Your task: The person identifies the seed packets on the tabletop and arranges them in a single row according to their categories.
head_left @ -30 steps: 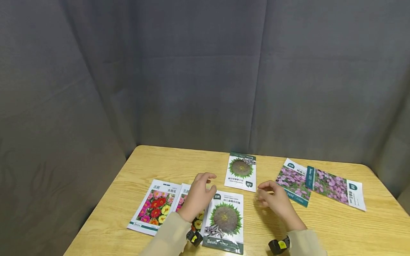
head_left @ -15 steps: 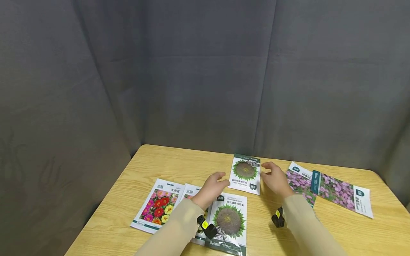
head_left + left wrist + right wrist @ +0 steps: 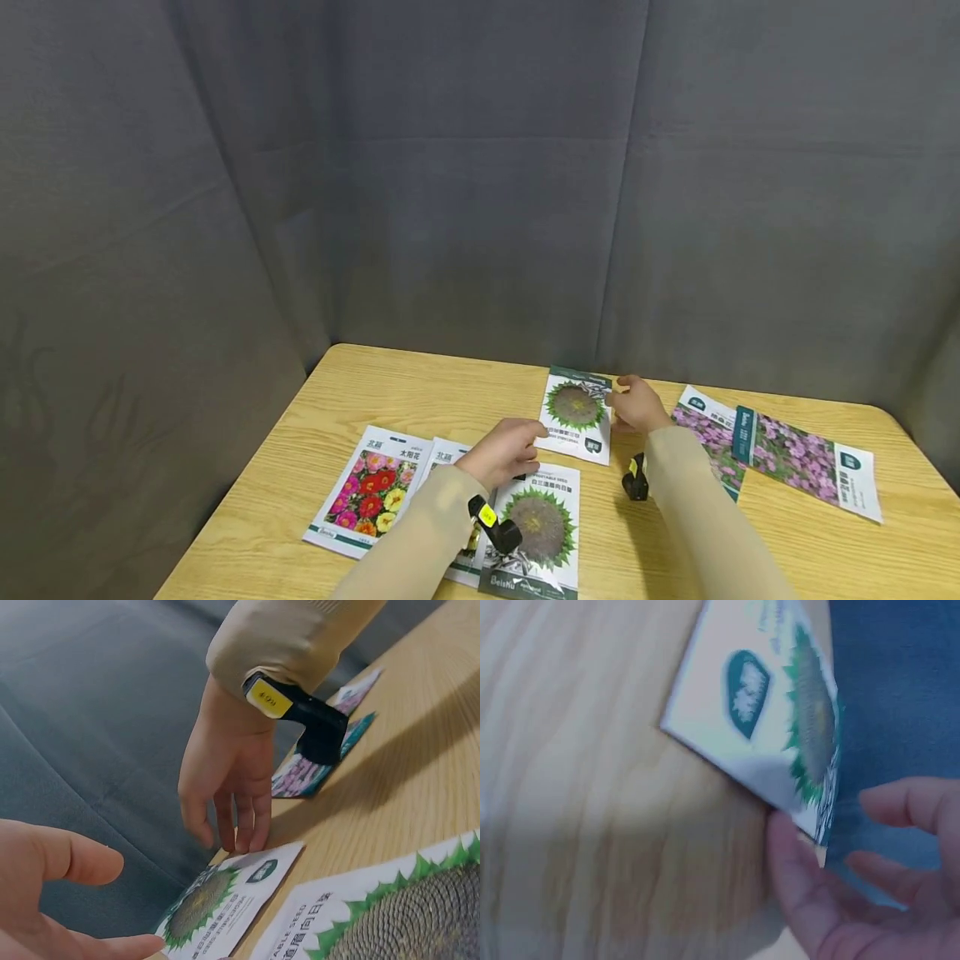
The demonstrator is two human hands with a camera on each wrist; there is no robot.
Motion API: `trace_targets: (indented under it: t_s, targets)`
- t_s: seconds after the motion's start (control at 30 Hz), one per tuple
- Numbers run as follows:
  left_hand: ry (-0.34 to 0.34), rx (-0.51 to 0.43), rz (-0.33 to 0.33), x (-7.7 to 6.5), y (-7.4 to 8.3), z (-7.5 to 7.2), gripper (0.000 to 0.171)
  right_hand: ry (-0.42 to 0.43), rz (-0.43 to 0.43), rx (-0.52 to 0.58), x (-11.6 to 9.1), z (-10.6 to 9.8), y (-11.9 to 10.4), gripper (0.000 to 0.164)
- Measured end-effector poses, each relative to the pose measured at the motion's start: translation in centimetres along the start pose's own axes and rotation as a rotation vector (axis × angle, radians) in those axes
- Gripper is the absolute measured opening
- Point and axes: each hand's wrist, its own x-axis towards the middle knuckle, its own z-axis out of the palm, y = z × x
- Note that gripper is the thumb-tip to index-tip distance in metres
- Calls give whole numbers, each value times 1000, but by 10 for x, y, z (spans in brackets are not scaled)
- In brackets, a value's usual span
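Note:
A white and green sunflower seed packet [image 3: 573, 406] lies upside down to the viewer at the back of the table. At its right edge is my right hand [image 3: 639, 406]; in the right wrist view one fingertip [image 3: 784, 829] meets the packet's edge, with the other fingers spread apart. My left hand [image 3: 504, 454] reaches to the packet's lower left edge, its thumb and fingers apart in the left wrist view, with nothing gripped. Beneath the left hand and wrist lies a second sunflower packet [image 3: 536, 525], partly covered by them.
At the left, two packets with red and yellow flowers [image 3: 367, 492] overlap, one partly hidden by the left sleeve. Two pink-flower packets, the upper one [image 3: 795, 458] crossing the lower one [image 3: 705, 425], lie at the right. A grey curtain [image 3: 480, 208] hangs behind the wooden table [image 3: 420, 379].
Both hands have moved forward to the far sunflower packet, the right one to its right edge and the left one to its lower left. The head view has shifted slightly.

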Motion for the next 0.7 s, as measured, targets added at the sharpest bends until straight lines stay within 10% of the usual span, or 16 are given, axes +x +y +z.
trace_targets:
  t_s: [0.4, 0.7]
  targets:
    - [37, -107, -48, 6, 3, 5, 70, 64, 60, 55, 5, 7, 1, 59]
    - [52, -200, 8, 8, 0, 7, 20, 60, 125, 232, 1, 6, 10, 45]
